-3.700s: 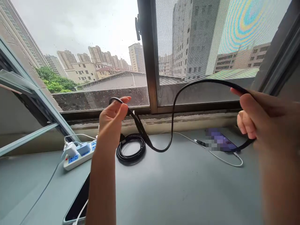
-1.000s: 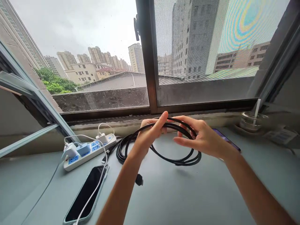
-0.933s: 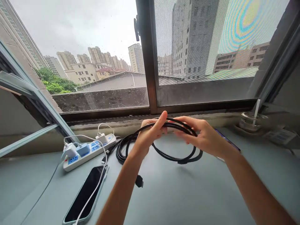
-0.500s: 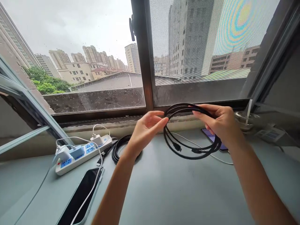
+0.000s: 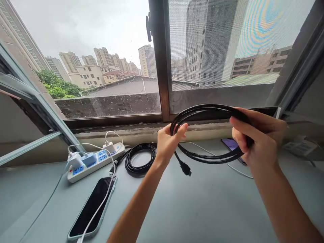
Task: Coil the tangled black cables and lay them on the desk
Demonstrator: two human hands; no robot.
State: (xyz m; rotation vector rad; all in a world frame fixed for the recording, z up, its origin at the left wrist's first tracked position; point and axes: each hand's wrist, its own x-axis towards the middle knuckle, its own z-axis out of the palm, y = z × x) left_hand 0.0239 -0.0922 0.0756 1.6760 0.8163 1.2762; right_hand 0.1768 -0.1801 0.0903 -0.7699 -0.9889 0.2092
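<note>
A black cable is wound into a wide oval coil and held up above the desk. My left hand closes on the coil's left side, its thumb laid across the strands. At the coil's right side, my right hand is wrapped round the strands. One cable end with a black connector plug hangs below the coil near my left hand. The cable's other end cannot be made out. Behind my left forearm, a second black cable coil lies on the desk.
At the left are a white power strip with chargers plugged in and a phone crossed by a white charging cord. Another phone lies partly behind the held coil. A window frame rises behind the desk.
The coil has been pulled wider and slightly up. My left hand has closed round its left side, and the right hand has moved right. One plug now hangs free below; the view shifted slightly.
</note>
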